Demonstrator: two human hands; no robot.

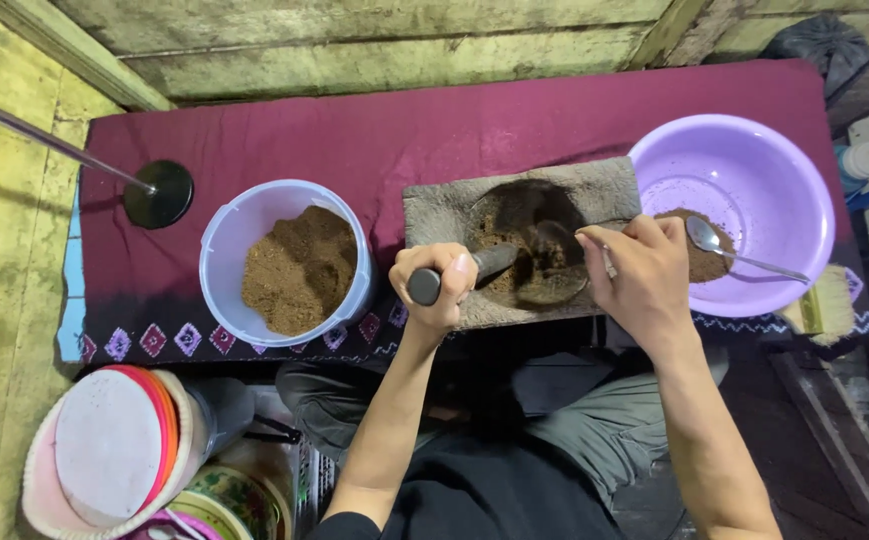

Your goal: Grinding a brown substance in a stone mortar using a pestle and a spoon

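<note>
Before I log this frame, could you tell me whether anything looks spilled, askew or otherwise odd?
Nothing stands out. The brown powder sits inside the pale tub, the stone mortar and the purple basin; none shows on the maroon cloth. The left hand grips the pestle.

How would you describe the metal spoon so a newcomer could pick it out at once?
Start at the maroon cloth and go to the lilac plastic basin at its right end. The metal spoon lies inside the basin, its bowl by a small heap of brown powder and its handle pointing to the right rim. It is the only shiny metal thing there, with neither hand on it.
</note>
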